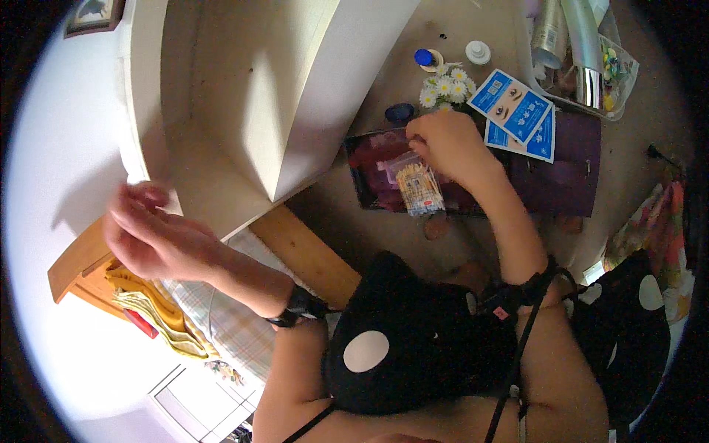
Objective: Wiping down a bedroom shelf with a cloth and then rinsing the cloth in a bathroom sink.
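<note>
My left hand [144,232] is raised at the left, in front of the white wall and beside a white shelf unit. It is blurred with its fingers curled, and I see nothing in it. My right hand [454,141] is over the back edge of a dark purple box [570,166], fingers bent down and their tips partly hidden. Just below those fingers, a clear packet of cotton swabs [418,188] lies at the box's open left part. White artificial daisies [446,86] stand right behind the hand. Two blue eye-mask sachets [512,105] overlap on the box's right part.
The white shelf unit [332,99] rises left of the box. Behind the daisies are a blue-capped bottle [425,58] and a white round lid [477,52]; a dark round lid [400,113] lies nearer. A clear bin [615,111] of bottles stands at far right. A wooden plank [307,249] lies below.
</note>
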Available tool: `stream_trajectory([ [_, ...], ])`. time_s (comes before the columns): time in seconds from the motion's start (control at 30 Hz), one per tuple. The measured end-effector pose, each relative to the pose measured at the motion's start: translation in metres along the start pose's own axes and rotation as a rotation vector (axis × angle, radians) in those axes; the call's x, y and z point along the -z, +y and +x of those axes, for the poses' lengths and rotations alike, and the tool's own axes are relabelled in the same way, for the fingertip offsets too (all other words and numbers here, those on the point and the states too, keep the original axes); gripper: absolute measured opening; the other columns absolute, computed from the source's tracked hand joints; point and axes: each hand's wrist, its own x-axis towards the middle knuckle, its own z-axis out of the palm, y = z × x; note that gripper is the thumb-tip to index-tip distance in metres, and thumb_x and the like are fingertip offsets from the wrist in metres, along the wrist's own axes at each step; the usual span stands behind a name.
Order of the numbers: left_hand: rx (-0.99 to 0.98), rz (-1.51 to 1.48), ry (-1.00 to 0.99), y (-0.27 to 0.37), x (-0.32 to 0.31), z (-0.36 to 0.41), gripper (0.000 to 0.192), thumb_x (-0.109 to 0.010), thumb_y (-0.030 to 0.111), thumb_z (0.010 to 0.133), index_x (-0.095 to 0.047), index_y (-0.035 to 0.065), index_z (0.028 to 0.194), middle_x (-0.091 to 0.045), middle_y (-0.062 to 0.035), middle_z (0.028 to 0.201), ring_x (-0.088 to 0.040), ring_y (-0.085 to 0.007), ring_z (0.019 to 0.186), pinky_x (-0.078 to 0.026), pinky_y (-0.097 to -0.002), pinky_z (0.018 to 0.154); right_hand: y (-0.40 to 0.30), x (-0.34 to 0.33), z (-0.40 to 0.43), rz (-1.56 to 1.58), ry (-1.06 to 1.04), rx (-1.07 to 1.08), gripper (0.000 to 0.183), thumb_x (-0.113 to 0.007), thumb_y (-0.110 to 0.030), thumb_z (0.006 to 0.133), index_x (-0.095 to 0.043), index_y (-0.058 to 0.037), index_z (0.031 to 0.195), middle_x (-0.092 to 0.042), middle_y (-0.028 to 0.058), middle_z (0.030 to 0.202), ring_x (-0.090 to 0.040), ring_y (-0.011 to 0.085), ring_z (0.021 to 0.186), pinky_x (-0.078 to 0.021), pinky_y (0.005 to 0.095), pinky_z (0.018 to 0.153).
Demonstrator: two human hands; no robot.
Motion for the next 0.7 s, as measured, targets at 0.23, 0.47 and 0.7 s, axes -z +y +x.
stream_trajectory([
  [0.23,0.259,0.664,-0.305,-0.032,0.011,0.048,0.028,-0.059,0.024,0.084,-0.064,0.0039,0.103,-0.066,-0.0093,0.093,-0.06,-0.0166,0.087,-0.045,-0.0284,0.079,0.002,0.023,-0.007,0.087,0.137,-0.01,0.016,-0.061,-0.017,0.076,-0.063,-0.0068,0.089,-0.062,0.0147,0.079,-0.06,0.0327,0.077,-0.0464,0.0412,0.068],
  [0.47,0.014,0.932,-0.132,-0.056,0.021,0.052,0.024,-0.06,0.022,0.082,-0.065,0.0031,0.096,-0.065,-0.0117,0.085,-0.061,-0.0174,0.078,-0.047,-0.0299,0.073,-0.001,0.018,-0.005,0.114,0.256,0.03,0.014,-0.058,-0.017,0.077,-0.062,-0.0056,0.084,-0.062,0.0165,0.076,-0.06,0.0347,0.074,-0.048,0.0438,0.067],
  [0.7,-0.134,0.348,-0.026,0.061,0.004,0.003,0.018,-0.063,0.014,0.082,-0.057,-0.0012,0.089,-0.057,-0.008,0.08,-0.052,-0.0111,0.068,-0.043,-0.0193,0.058,-0.068,0.041,0.001,1.2,0.015,0.385,0.029,-0.053,-0.03,0.087,-0.063,-0.004,0.095,-0.063,0.0048,0.077,-0.058,0.0139,0.068,-0.0472,0.0309,0.063],
])
